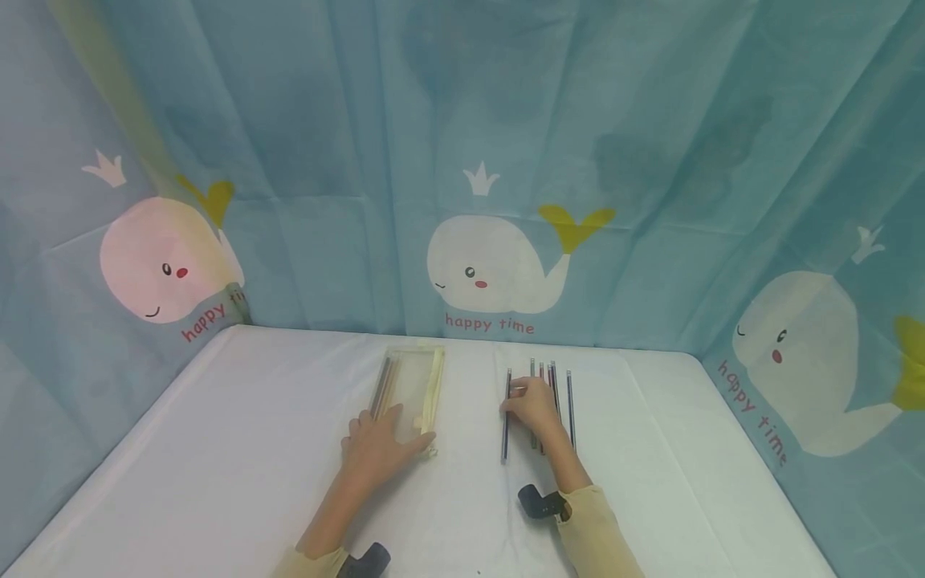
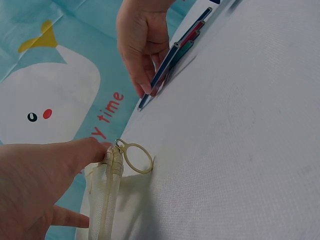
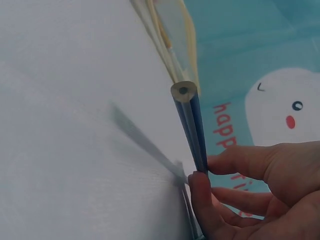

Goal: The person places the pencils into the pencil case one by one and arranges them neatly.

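Observation:
In the head view my left hand (image 1: 379, 449) rests spread over the near part of a clear pencil case with cream edging (image 1: 412, 377). Its thumb lies along the zipper side, close to a cream pull ring (image 2: 139, 159) that shows in the left wrist view. Inside the case, several pencils (image 1: 386, 381) lie along the left side. My right hand (image 1: 533, 405) pinches a dark blue pencil (image 3: 189, 120) between thumb and fingers, its flat unsharpened end toward the right wrist camera. Under and beside that hand lie more pencils (image 1: 555, 389), partly hidden by it.
A white cloth (image 1: 238, 449) covers the table. Blue curtains (image 1: 325, 160) with whale prints close off the back and both sides. One blue pencil (image 1: 571, 405) lies a little apart, to the right of the others.

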`<state>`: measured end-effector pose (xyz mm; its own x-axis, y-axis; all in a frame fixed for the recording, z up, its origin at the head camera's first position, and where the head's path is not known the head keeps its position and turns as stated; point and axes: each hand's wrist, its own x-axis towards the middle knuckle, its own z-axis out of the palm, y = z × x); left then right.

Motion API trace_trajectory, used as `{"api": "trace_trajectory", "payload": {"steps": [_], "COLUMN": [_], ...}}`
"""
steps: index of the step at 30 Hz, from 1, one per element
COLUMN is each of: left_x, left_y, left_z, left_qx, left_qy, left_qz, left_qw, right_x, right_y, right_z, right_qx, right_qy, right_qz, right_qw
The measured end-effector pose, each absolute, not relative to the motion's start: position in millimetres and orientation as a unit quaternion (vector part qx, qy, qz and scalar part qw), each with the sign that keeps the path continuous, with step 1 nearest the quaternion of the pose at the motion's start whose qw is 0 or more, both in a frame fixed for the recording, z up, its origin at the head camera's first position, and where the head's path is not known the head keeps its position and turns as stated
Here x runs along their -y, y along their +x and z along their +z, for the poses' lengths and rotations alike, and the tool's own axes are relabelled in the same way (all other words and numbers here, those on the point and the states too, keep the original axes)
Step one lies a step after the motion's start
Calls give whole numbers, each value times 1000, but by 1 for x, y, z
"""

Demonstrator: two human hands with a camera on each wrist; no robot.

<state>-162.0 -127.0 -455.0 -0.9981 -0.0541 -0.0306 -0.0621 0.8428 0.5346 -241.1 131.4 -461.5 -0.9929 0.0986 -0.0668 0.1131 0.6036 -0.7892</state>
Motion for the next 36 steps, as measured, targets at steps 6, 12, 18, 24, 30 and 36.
{"api": "trace_trajectory", "payload": {"steps": [6,12,18,24,30,36], "left_x": [127,127,128,128,129,129], "left_y": [-161,-162,-163,-163,-163,-163], "left_z": [-454,-454,-455,-457,-458,-457], "left_qx": [-958,-959,-960,-960,-960,-960], "left_qy": [-30,-30,-30,-32,-31,-30], "left_qz": [284,281,278,279,277,278], "left_qw": [7,9,10,10,10,10], "right_x": [-133,-134,-134,-133,-129,-126], "right_y": [-241,-241,-241,-241,-241,-240], "right_z": [-460,-459,-458,-460,-460,-458], "right_qx": [-886,-885,-879,-872,-866,-858], "right_qy": [66,64,62,59,62,50], "right_qz": [-459,-461,-472,-485,-496,-510], "right_qw": [21,28,31,31,34,36]}}
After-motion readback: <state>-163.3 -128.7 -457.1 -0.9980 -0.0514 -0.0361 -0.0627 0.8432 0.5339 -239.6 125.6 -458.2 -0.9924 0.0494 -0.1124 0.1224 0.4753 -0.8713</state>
